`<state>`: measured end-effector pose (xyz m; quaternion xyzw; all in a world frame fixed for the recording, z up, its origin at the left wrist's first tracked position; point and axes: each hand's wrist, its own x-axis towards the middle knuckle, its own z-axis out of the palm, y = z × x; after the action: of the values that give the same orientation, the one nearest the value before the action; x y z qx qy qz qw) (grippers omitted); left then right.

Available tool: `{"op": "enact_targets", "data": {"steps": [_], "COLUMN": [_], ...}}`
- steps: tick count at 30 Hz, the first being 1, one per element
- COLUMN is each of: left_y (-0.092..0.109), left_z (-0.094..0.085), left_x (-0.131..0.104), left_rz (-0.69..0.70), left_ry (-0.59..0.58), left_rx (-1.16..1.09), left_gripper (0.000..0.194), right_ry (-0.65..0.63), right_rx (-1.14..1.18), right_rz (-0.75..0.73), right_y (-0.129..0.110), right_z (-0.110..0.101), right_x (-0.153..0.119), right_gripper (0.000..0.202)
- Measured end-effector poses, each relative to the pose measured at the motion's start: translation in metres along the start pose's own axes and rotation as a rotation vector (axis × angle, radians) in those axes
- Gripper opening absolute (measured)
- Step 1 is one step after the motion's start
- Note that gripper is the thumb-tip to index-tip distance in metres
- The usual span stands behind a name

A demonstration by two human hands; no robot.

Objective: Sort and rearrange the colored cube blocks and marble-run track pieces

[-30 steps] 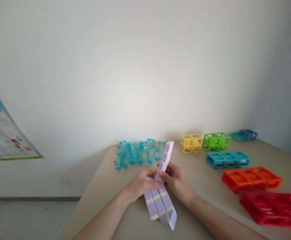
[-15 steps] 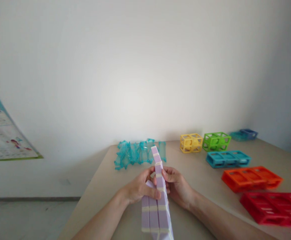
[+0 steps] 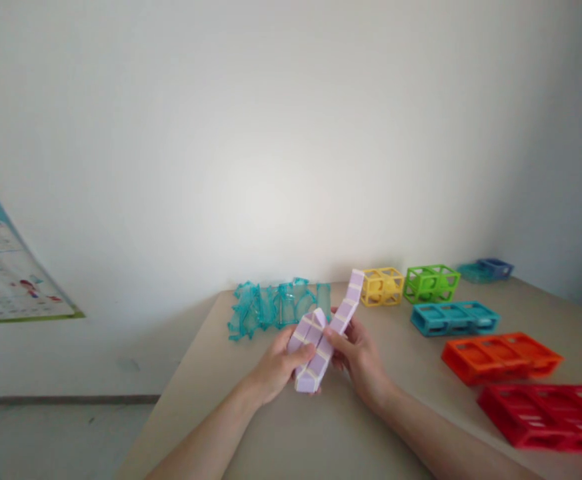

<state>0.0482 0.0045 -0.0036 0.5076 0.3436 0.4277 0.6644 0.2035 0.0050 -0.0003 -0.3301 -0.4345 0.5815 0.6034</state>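
A lilac folding block toy with pale cream bands (image 3: 325, 347) is held above the table by both hands. My left hand (image 3: 278, 363) grips its compact folded part, thumb across the front. At the straight arm of the toy, which slants up to the right, my right hand (image 3: 355, 350) is closed with its thumb on the front face. The fingers behind the toy are partly hidden.
Teal translucent pieces (image 3: 281, 305) lie at the table's back left. Rightward stand a yellow frame (image 3: 382, 287), a green frame (image 3: 431, 284), a teal block (image 3: 455, 318), an orange block (image 3: 501, 358), a red block (image 3: 548, 417) and blue containers (image 3: 495, 268). A poster (image 3: 15, 267) hangs left.
The lilac toy has been folded more compactly and raised off its earlier low position. Its free arm now tilts right instead of pointing up and slightly left. Both hands have shifted slightly with it.
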Motion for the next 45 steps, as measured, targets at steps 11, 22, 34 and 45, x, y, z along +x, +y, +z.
{"op": "enact_targets", "data": {"steps": [11,22,34,45], "left_y": [0.002,0.003,0.012,0.0], "left_z": [-0.003,-0.001,0.004,0.005], "left_x": [0.001,0.004,0.007,0.005], "left_rz": [0.353,0.378,0.27,0.049], "left_ry": [0.33,0.542,0.426,0.212], "left_rx": [0.406,0.223,-0.249,0.148], "left_gripper": [0.032,0.034,0.039,0.054], "right_ry": [-0.166,-0.125,-0.094,0.09], "right_rx": [-0.193,-0.079,-0.008,-0.224], "right_rz": [0.039,-0.008,-0.046,-0.208], "right_y": [0.007,0.009,0.009,0.007], "right_z": [0.01,0.014,0.016,0.004], "right_x": [-0.005,-0.008,-0.011,-0.007], "right_gripper": [0.039,0.036,0.036,0.036]}}
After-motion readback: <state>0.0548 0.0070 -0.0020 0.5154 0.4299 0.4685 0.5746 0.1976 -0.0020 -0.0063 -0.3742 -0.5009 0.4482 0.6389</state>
